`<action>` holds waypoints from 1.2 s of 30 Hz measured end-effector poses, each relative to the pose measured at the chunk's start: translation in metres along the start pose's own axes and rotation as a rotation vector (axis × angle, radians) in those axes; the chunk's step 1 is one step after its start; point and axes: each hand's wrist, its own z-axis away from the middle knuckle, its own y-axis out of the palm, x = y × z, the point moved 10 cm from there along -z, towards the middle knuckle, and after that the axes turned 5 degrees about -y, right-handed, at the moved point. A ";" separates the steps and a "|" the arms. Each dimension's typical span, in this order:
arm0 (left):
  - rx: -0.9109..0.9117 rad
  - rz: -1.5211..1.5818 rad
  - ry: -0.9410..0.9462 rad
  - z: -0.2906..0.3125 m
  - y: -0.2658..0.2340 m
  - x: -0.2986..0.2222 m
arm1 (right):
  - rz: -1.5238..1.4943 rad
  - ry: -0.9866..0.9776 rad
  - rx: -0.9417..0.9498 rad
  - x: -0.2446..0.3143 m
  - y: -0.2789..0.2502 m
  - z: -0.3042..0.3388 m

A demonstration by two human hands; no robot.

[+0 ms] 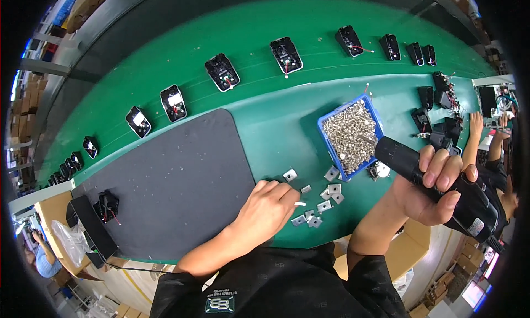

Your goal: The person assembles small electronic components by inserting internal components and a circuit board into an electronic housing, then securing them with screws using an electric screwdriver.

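Observation:
My right hand (pixel 433 188) is wrapped round a black electric screwdriver (pixel 406 159), its body slanting from lower right to upper left. The bit of the tool reaches over a blue bin (pixel 328 143) full of small silver screws (pixel 349 131). Low over the table, my left hand (pixel 269 206) has its fingers curled down and pressed together beside several small square metal plates (pixel 324 206) with holes. A small white piece (pixel 300 204) shows at its fingertips; what lies under the fingers is hidden.
A dark grey mat (pixel 182 180) covers the left of the table, with a black housing (pixel 106 206) at its left end. Beyond, open black housings (pixel 222 72) stand along a green conveyor (pixel 248 36). More black parts (pixel 436 108) are piled at right, near another person's arm (pixel 473 135).

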 end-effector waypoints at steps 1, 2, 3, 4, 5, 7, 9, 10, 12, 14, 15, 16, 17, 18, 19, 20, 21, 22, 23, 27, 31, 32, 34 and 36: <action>-0.003 -0.008 -0.003 -0.002 -0.003 0.001 | -0.008 -0.003 -0.002 -0.002 -0.001 0.000; -0.049 0.072 0.013 -0.003 -0.012 0.002 | 0.018 -0.021 -0.016 -0.001 -0.002 0.001; -0.094 0.151 0.029 -0.004 -0.021 0.004 | 0.043 -0.040 -0.030 0.000 -0.004 0.001; -0.137 0.110 0.008 -0.008 -0.034 0.011 | 0.024 -0.029 -0.030 0.000 -0.005 0.000; -0.176 0.070 -0.018 -0.010 -0.050 0.019 | 0.051 -0.037 -0.042 0.001 -0.005 0.000; -0.387 -0.029 -0.081 -0.017 -0.095 0.043 | 0.106 -0.049 -0.043 0.000 -0.005 0.000; -0.516 -0.017 -0.108 -0.026 -0.140 0.070 | 0.084 -0.038 -0.045 -0.002 -0.006 -0.002; -0.581 -0.101 -0.142 -0.029 -0.160 0.080 | 0.066 -0.020 -0.044 -0.004 -0.007 -0.002; -0.655 -0.166 -0.187 -0.037 -0.187 0.101 | 0.070 -0.019 -0.049 -0.007 -0.008 -0.001; -0.678 -0.208 -0.205 -0.048 -0.201 0.117 | 0.079 -0.016 -0.057 -0.010 -0.008 0.000; -0.696 -0.235 -0.196 -0.053 -0.203 0.122 | 0.091 -0.018 -0.057 -0.012 -0.008 0.002; -0.695 -0.236 -0.195 -0.058 -0.203 0.127 | 0.104 -0.018 -0.056 -0.014 -0.009 0.003; -0.699 -0.283 -0.202 -0.062 -0.202 0.130 | 0.104 -0.018 -0.058 -0.015 -0.010 0.004; -0.703 -0.329 -0.208 -0.064 -0.201 0.132 | 0.099 -0.017 -0.049 -0.016 -0.010 0.005; -0.698 -0.327 -0.209 -0.066 -0.197 0.136 | 0.098 -0.012 -0.039 -0.017 -0.010 0.006; -0.670 -0.330 -0.238 -0.068 -0.193 0.142 | 0.101 -0.009 -0.041 -0.018 -0.012 0.006; -0.642 -0.333 -0.267 -0.070 -0.189 0.147 | 0.105 -0.011 -0.029 -0.018 -0.012 0.005; -0.635 -0.329 -0.265 -0.073 -0.187 0.147 | 0.114 -0.014 -0.017 -0.017 -0.012 0.005; -0.602 -0.295 -0.345 -0.076 -0.186 0.153 | 0.122 -0.010 -0.019 -0.018 -0.013 0.005; -0.592 -0.216 -0.455 -0.082 -0.191 0.153 | 0.110 -0.003 -0.005 -0.017 -0.010 0.003; -0.490 -0.163 -0.364 -0.094 -0.190 0.150 | 0.072 0.007 -0.008 -0.015 -0.004 0.002; -0.529 -0.144 -0.236 -0.093 -0.190 0.133 | 0.068 0.012 0.004 -0.014 -0.004 0.003; -0.423 0.000 -0.264 -0.078 -0.169 0.114 | 0.068 -0.001 -0.001 -0.010 0.000 0.002; -0.361 -0.174 -0.142 -0.054 -0.145 0.066 | 0.050 -0.012 -0.014 0.001 0.006 -0.001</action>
